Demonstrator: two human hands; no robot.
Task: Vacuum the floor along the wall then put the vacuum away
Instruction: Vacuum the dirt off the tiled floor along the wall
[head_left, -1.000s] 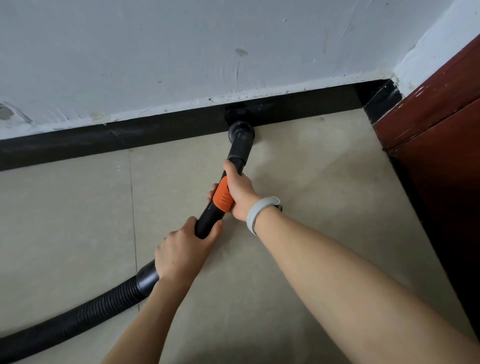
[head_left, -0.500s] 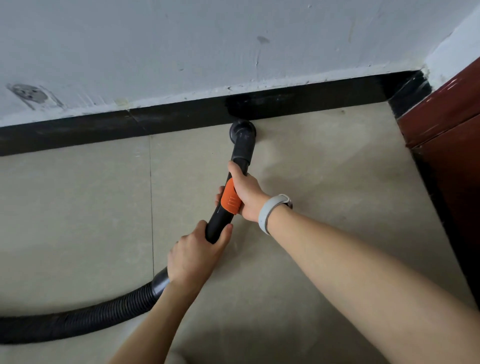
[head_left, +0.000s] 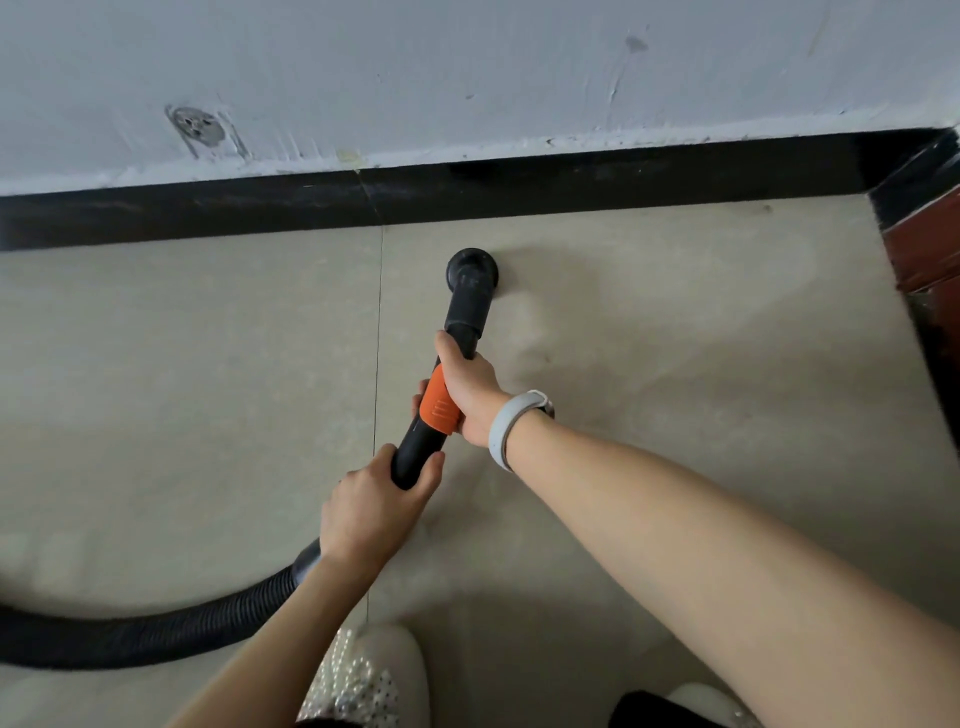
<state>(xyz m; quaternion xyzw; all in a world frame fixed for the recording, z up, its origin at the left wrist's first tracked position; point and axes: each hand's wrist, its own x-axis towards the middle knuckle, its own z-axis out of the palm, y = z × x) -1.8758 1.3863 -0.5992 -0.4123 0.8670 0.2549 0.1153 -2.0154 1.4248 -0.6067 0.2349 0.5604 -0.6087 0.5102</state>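
Floor (head_left: 649, 395): pale tile, one grout line running near to far left of centre, a dusty film showing on the right. It meets a black skirting board (head_left: 623, 182) under a grey-white wall (head_left: 467, 67) at the far side.

Vacuum hose (head_left: 156, 631): black, ribbed, entering from the near left and curving up to the handle. Judged flexible and light, but likely to drag and tug sideways on the wand; not a holding point.

Wand (head_left: 467, 312): rigid black tube with an orange collar (head_left: 439, 408), angled from near-left down to far-right. Judged stiff, light and smooth plastic, not fragile. The proper holds are the two in use: the tube near the hose cuff for steering, and the collar section for downward pressure.

Nozzle (head_left: 471, 269): small round black head, resting on the tile, near the skirting board but apart from it, with a strip of bare floor between.

Right hand (head_left: 470, 392): arm stretched far forward, a pale wristband (head_left: 511, 428) on the wrist; fingers wrapped under the wand at the collar, thumb laid along the top toward the nozzle. A firm closed grasp.

Left hand (head_left: 371, 512): nearer the body, knuckles up, fingers and thumb curled tightly round the wand's lower end just above the hose cuff.

Assessment: the edge pass is in hand; stowing the vacuum not yet begun.
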